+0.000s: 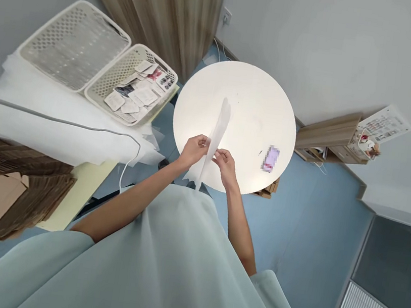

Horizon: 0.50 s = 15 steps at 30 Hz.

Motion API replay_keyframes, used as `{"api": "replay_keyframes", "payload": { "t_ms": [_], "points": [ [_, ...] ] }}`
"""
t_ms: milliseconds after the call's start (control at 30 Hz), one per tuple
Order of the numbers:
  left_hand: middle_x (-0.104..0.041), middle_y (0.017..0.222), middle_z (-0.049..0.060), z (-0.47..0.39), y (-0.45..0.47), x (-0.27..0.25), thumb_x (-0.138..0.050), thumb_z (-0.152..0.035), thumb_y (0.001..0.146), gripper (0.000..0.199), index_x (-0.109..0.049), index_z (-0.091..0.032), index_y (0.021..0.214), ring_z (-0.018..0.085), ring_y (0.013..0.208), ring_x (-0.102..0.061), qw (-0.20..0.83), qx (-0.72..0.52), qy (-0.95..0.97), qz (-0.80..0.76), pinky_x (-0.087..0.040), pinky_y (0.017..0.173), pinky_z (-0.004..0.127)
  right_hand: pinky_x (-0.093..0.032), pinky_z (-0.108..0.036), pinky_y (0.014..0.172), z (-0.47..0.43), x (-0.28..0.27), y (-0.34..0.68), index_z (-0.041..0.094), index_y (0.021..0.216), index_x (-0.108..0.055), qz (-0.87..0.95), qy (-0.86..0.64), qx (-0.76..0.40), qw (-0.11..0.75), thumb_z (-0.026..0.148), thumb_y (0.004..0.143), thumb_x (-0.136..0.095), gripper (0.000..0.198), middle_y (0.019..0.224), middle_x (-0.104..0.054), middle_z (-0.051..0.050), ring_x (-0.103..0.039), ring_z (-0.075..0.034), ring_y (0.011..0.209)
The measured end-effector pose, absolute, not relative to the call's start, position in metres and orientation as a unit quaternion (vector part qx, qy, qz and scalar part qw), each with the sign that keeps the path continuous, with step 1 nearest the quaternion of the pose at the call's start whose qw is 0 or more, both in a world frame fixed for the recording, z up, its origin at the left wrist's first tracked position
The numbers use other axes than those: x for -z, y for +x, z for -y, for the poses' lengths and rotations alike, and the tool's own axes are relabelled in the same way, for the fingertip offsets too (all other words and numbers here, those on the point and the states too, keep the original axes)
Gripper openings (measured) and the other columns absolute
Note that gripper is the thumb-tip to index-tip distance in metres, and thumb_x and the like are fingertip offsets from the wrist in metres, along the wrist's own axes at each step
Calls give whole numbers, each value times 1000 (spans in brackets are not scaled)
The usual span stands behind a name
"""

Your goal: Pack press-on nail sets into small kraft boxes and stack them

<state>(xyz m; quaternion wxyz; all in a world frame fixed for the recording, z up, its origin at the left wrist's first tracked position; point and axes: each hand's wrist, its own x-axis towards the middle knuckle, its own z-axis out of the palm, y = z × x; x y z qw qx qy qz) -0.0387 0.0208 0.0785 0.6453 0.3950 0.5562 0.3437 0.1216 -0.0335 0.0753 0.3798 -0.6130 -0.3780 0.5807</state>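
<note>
A thin, whitish, see-through sheet [221,125] stands nearly on edge over the near part of the round white table [203,87]. Whether it is a single sheet or a flat bag, I cannot tell. My left hand [193,151] pinches it from the left, fingertips partly hidden against it. On the other side, my right hand [225,166] has its thumb and fingers closed at the sheet's right face. Its lower end hangs down past the table's near edge, close to my light green garment [178,242].
To the left, a white basket [101,91] holds small white packets, beside another basket [31,55] of clear plastic pieces. White sheets [11,119] and flattened cardboard boxes [43,192] lie nearer. A blurred purple item [270,159] is on the table. A wooden shelf [326,133] stands right.
</note>
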Motion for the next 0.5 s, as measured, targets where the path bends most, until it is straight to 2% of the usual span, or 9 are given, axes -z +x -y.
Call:
{"api": "replay_keyframes", "payload": {
  "t_ms": [133, 300, 500],
  "points": [
    [-80, 96, 7, -15, -3, -74, -88, -45, 74, 32, -72, -21, 88, 23, 88, -73, 647, -308, 422, -555, -59, 72, 32, -62, -41, 105, 41, -51, 151, 27, 110, -57, 327, -600, -610, 401, 61, 88, -76, 45, 114, -79, -6, -74, -22, 117],
    [-81, 100, 8, -6, 19, -66, -82, -50, 80, 31, -77, -22, 92, 26, 93, -75, 625, -287, 446, -573, -60, 75, 32, -60, -36, 95, 50, -38, 178, 27, 119, -61, 318, -604, -618, 389, 56, 84, -79, 49, 111, -79, -5, -74, -21, 108],
    [-81, 99, 8, -3, 21, -48, -86, -50, 77, 34, -75, -21, 91, 24, 91, -73, 606, -291, 419, -610, -59, 73, 31, -58, -33, 89, 50, -30, 205, 23, 103, -69, 336, -609, -620, 363, 59, 89, -71, 38, 108, -81, -8, -77, -20, 101]
  ]
}}
